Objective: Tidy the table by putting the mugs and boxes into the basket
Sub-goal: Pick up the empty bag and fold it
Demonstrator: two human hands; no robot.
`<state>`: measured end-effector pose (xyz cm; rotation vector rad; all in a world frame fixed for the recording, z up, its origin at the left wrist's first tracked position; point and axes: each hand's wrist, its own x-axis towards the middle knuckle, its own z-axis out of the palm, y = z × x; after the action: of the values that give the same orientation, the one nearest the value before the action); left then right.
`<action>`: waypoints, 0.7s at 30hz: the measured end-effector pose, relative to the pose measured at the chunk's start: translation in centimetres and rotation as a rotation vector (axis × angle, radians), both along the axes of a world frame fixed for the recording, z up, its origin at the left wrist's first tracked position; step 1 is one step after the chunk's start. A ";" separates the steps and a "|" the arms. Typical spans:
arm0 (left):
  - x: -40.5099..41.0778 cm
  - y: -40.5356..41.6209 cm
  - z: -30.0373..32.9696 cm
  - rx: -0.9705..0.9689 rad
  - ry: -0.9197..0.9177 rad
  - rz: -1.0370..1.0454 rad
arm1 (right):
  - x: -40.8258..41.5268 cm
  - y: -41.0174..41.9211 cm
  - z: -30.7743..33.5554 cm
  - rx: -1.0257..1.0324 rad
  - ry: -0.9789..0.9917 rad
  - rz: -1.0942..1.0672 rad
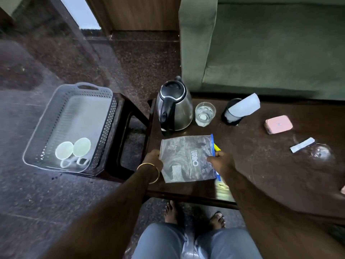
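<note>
Basket [48, 126]: pale perforated plastic, handle cut-outs at the ends, resting on a dark stool [121, 139] left of the tabletop [261, 165].
Basket contents: two white mugs [72, 150] at the near end, lying tilted with mouths up and handles toward the viewer; remainder of the basket floor is bare.
Box [187, 158]: grey marbled pattern with a blue edge, held above the near left corner of the tabletop, between both hands.
Left hand [154, 159]: grip closed on the left edge of the box; a gold bangle [148, 172] sits at the wrist.
Right hand [220, 161]: grip closed on the right edge of the box.
Readable text: "URRO", or similar, printed on the box face; the letters are small and uncertain.
Glass [205, 114]: clear tumbler containing water, just beside the steel kettle [173, 107].
Dark cylinder [232, 113]: partly covered by a white paper [244, 105]; identity unclear.
Partly hidden: a yellow item [217, 147] projects from behind the right edge of the box; type cannot be determined.
Other tabletop items: pink block [278, 124], white strip [302, 144].
Hard to make out: a clear glass object [321, 154] at the right.
</note>
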<state>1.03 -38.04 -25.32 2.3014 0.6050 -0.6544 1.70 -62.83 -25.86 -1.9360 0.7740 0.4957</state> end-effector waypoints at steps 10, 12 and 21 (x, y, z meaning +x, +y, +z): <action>2.1 -0.7 19.6 -0.092 -0.110 -0.019 | -0.9 -3.3 18.5 0.242 -0.234 -0.063; 3.0 -1.4 24.6 -0.130 -0.180 0.014 | -0.1 -4.3 23.0 0.300 -0.303 -0.076; 7.0 -4.9 40.5 -0.252 -0.415 0.019 | 4.6 -9.4 39.9 0.443 -0.678 0.048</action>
<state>8.04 -42.90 15.22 2.1036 0.3258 -0.2147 6.30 -72.20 14.00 -1.5528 0.1580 0.0104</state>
